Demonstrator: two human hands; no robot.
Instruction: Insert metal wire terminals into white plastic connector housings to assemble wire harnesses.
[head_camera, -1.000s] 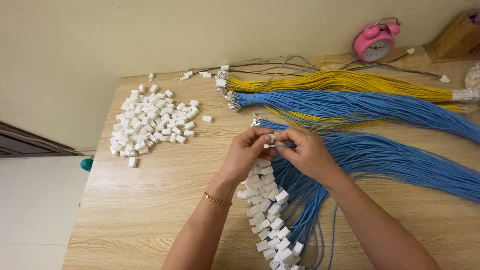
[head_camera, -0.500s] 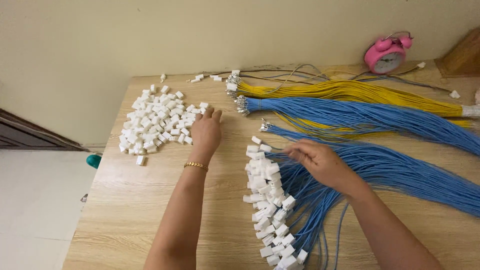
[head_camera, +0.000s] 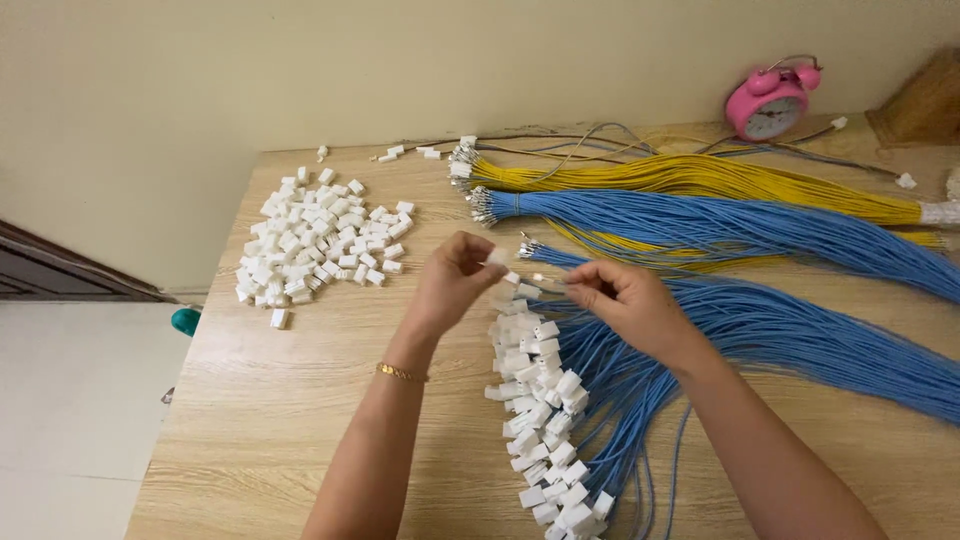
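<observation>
1. At frame centre, the left hand (head_camera: 455, 280) pinches a white connector (head_camera: 497, 257); the right hand (head_camera: 625, 300) pinches a blue wire (head_camera: 548, 281) by its tip.
2. As I judge it, keep the connector steady and line the terminal squarely with its opening.
3. Half a second earlier the left hand was at the loose connector pile (head_camera: 315, 235), upper left on the surface (head_camera: 300, 400); now both hands meet.

two bare forearms reach in from the bottom edge, no sleeves on either. the left hand (head_camera: 448, 280) has a thin gold chain bracelet (head_camera: 401, 373) at the wrist. the right hand (head_camera: 628, 300) wears no ring, watch or band; fingernails are short and unpainted.
</observation>
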